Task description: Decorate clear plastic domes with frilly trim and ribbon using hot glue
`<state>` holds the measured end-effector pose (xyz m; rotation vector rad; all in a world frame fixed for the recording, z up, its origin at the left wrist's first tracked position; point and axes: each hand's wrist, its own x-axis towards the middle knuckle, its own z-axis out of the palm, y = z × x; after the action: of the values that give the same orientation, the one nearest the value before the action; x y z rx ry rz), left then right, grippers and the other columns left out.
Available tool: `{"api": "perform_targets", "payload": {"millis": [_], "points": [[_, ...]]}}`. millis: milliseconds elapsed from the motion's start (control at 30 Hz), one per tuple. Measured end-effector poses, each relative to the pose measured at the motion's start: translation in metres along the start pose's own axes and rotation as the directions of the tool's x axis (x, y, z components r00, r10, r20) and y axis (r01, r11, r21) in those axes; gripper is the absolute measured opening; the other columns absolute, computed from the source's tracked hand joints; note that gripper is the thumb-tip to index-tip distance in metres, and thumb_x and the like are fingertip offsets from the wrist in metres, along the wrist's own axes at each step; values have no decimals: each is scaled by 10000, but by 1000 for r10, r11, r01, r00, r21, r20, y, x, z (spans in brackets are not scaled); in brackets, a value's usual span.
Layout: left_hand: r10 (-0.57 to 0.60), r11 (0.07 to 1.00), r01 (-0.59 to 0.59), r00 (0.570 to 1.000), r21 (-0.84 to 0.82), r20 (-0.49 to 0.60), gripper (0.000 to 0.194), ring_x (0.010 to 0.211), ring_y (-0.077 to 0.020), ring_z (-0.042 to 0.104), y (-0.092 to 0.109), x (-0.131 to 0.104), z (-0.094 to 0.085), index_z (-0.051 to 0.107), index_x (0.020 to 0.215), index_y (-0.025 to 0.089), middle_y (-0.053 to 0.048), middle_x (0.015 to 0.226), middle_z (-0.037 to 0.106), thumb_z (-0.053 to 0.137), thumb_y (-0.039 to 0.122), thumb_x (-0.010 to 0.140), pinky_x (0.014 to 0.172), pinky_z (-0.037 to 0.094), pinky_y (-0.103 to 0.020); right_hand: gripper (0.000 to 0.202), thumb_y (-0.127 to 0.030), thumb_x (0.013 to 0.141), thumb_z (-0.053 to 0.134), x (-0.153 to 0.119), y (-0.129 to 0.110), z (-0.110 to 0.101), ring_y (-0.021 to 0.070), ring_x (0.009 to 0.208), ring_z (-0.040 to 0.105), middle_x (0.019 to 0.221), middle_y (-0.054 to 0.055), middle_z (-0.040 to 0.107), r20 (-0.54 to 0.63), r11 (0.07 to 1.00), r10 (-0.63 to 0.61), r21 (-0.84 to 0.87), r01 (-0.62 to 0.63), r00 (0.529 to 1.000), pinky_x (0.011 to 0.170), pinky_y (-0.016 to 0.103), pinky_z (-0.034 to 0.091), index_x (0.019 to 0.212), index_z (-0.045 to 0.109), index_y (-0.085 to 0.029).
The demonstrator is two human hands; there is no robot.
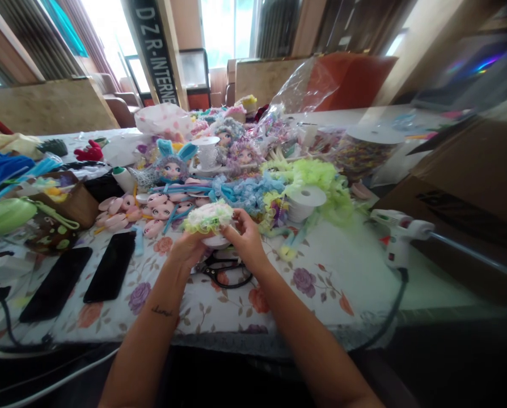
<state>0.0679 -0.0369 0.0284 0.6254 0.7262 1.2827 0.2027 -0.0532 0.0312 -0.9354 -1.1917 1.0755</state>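
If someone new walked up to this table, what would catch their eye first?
Probably the bright green ruffles heaped right of centre. Next, the doll head with blue bunny ears behind the pile of bare doll faces, and the white glue gun at the right.

The only view looks from the wearer's head, forward and down, over both nearby forearms and the table [321,309].

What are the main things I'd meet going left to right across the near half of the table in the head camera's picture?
A black phone, another black phone, the left hand, the right hand (both on a frilly green-and-white piece), a white spool, a white glue gun.
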Motion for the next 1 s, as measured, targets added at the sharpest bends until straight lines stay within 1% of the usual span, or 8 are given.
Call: {"api": "perform_targets", "payload": {"millis": [167, 267, 367, 433, 567, 667, 867, 1000], "points": [[50, 999, -51, 997, -13, -52, 621, 1006, -278, 679, -7, 1, -4, 665, 1089, 165, -53, 973, 745, 764, 56, 486, 923, 510, -356, 324, -439, 729, 713, 0, 1, 1, 204, 885, 616, 980, 21, 660, 22, 999, 28, 33, -28, 999, 769, 309, 494, 938, 586, -228], [56, 998, -57, 997, -17, -51, 607, 991, -271, 680, -10, 2, -6, 664, 1075, 172, -43, 935, 742, 768, 71, 485, 899, 513, -341, 334, -445, 725, 720, 0, 3, 1, 196, 856, 610, 975, 23, 654, 29, 997, 43, 58, -44, 999, 746, 302, 490, 939, 585, -226], [61, 998, -62, 997, -26, -50, 613, 999, -280, 679, -10, 2, -7, 669, 1060, 181, -44, 949, 745, 774, 70, 467, 907, 515, -352, 338, -449, 719, 726, -1, 5, 2, 191, 838, 605, 958, 20, 652, 32, 996, 46, 73, -48, 998, 734, 297, 488, 934, 586, -229], [42, 999, -43, 998, -13, -48, 615, 997, -284, 680, -9, 2, -8, 673, 1059, 177, -49, 951, 747, 784, 74, 463, 912, 517, -362, 337, -442, 717, 730, -1, 5, 2, 192, 849, 605, 952, 19, 652, 23, 996, 46, 75, -48, 999, 739, 296, 489, 937, 589, -229], [-39, 997, 36, 998, 63, 45, 613, 1020, -298, 675, -2, 0, -7, 673, 1084, 163, -68, 946, 747, 825, 118, 492, 929, 511, -384, 337, -428, 714, 730, -1, 6, 0, 182, 818, 608, 947, 20, 657, -1, 995, 52, 87, -52, 999, 722, 293, 493, 944, 595, -221], [-55, 994, 47, 995, 102, 82, 623, 1048, -313, 664, 3, -2, -7, 674, 1090, 155, -76, 943, 746, 846, 147, 491, 947, 503, -398, 338, -429, 713, 729, -1, 6, 0, 189, 835, 613, 946, 23, 666, -4, 995, 39, 88, -39, 999, 728, 297, 499, 946, 603, -219], [-48, 996, 46, 999, 75, 19, 649, 1054, -309, 665, 2, 0, -7, 682, 1068, 178, -55, 993, 747, 807, 66, 441, 966, 499, -403, 307, -396, 715, 727, -2, 5, 2, 203, 911, 619, 966, 21, 671, 25, 995, 29, 95, -31, 999, 776, 305, 503, 941, 610, -225], [4, 1000, -4, 1000, 27, -18, 615, 1066, -304, 663, -3, 0, -6, 682, 1052, 183, -56, 1015, 745, 780, 46, 460, 954, 506, -382, 322, -418, 705, 732, -2, 4, 2, 206, 902, 621, 977, 21, 675, 20, 994, 54, 95, -55, 998, 760, 296, 503, 935, 610, -228]]}}
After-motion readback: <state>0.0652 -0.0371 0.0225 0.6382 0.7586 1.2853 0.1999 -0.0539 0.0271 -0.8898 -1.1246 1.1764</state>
